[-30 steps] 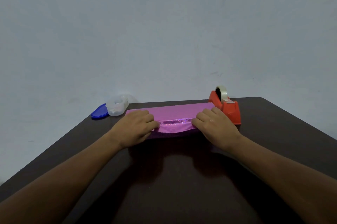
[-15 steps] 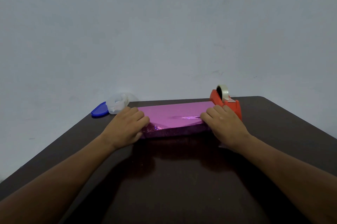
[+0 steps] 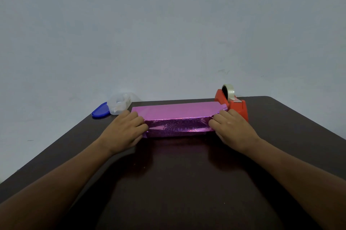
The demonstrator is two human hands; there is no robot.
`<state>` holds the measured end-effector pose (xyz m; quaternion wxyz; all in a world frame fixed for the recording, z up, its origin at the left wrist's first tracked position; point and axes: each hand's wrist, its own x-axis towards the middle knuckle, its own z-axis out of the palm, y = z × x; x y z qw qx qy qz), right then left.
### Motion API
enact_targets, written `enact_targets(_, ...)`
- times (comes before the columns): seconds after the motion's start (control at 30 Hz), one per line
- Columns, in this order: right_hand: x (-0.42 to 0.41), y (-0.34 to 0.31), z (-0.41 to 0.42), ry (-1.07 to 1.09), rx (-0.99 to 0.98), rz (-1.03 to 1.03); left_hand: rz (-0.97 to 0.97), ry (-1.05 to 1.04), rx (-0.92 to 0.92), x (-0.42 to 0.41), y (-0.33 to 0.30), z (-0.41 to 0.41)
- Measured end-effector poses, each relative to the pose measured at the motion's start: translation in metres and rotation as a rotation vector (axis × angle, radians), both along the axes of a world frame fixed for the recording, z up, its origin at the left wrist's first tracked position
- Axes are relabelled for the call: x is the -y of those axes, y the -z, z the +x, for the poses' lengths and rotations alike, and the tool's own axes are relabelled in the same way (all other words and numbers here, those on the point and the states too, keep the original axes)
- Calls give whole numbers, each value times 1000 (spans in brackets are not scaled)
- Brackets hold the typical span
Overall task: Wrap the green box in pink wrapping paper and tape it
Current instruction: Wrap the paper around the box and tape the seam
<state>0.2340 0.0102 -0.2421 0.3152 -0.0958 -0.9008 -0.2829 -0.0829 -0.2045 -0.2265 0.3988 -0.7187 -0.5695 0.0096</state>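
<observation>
You pressed your left hand (image 3: 125,130) and right hand (image 3: 231,130), fingers flat, on both ends of the pink-wrapped box (image 3: 177,118) on the tabletop (image 3: 187,183), probably pinning the paper for the nearby tape dispenser (image 3: 234,103).

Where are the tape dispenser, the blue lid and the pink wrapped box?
tape dispenser (image 3: 238,108), head view, on its orange body.
blue lid (image 3: 100,112), head view, on its flat top.
pink wrapped box (image 3: 177,110), head view, on its paper-covered top face.
</observation>
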Motion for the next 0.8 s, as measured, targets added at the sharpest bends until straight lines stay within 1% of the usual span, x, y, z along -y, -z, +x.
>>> enact_targets(0.17,0,-3,-2,-7,23,0,-6,61,-18,-2,-4,-3)
enact_targets(0.3,-1,-2,-4,-18,22,-20,-35,62,-19,-3,-10,-5)
enact_targets(0.5,-2,-1,-4,-34,48,-32,-197,58,68,2,-9,-9)
enact_targets(0.57,-3,-1,-4,-30,61,-30,-138,22,125,3,-15,-6)
enact_targets(0.67,-3,-2,-5,-17,74,-40,80,16,286,-5,-34,5)
enact_targets(0.7,-2,-3,-5,-13,80,-41,123,11,327,-11,-42,11)
enact_targets(0.73,0,-4,-5,-9,87,-45,129,-4,356,-19,-49,17)
enact_targets(0.77,1,-5,-5,-9,94,-45,95,-36,385,-28,-54,22)
enact_targets(0.8,2,-5,-5,-9,105,-43,21,-86,417,-37,-58,27)
